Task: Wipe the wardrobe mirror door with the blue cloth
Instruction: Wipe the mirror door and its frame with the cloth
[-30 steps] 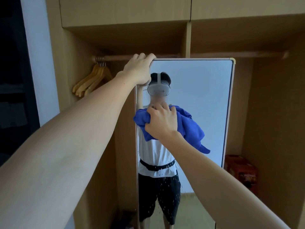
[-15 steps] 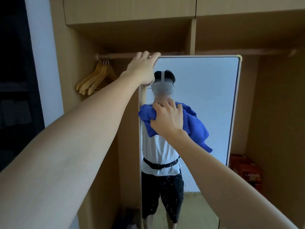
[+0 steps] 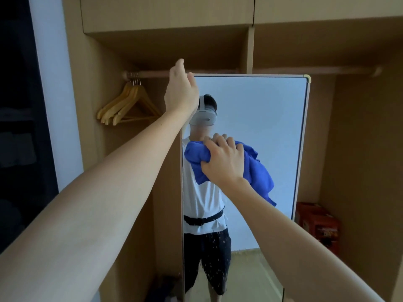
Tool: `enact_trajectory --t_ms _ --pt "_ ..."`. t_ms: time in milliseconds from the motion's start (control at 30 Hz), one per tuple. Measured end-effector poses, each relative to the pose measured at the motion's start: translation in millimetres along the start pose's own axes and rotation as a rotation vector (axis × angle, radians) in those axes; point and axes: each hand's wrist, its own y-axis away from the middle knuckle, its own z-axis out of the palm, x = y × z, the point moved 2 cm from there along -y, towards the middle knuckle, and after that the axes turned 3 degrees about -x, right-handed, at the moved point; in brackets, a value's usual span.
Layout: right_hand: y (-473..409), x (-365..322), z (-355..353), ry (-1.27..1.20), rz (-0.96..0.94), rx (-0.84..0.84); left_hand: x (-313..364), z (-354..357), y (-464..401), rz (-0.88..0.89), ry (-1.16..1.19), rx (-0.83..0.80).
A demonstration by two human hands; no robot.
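The wardrobe mirror door (image 3: 272, 131) stands open in front of me, with my reflection in it. My right hand (image 3: 222, 160) grips a bunched blue cloth (image 3: 259, 171) and presses it against the glass at chest height, near the left edge. The rest of the cloth hangs down to the right. My left hand (image 3: 181, 92) is at the door's top left corner. Its fingers point up past the top edge and are not curled over it.
Several wooden hangers (image 3: 128, 103) hang on the rail (image 3: 272, 71) at the left, inside the wardrobe. A red box (image 3: 316, 223) sits on the wardrobe floor behind the door's right edge. Water spots fleck the lower glass (image 3: 218, 247).
My left hand has loosened from its grip over the top edge and turned upward. My right hand with the cloth has barely moved on the glass.
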Motion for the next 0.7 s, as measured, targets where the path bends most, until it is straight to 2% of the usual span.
enact_trajectory --t_ms 200,367,500,600,700 --pt "-32.7 13.4 -24.1 -0.076 0.092 0.048 -5.1 6.2 7.6 -0.061 -0.017 0.041" --pt "-5.2 6.1 1.8 -0.012 0.060 -0.042 -19.2 15.3 17.8 -0.092 0.027 -0.086" --pt "-11.8 5.1 -6.0 -0.070 0.050 -0.129 -22.3 4.9 16.9 -0.124 -0.004 -0.121" --pt "-33.8 13.2 -27.3 -0.032 0.062 -0.005 -34.7 6.7 20.3 -0.238 0.005 -0.150" --pt "-48.7 20.6 -35.9 -0.016 0.106 0.134 -54.3 19.1 35.5 -0.345 0.286 -0.244"
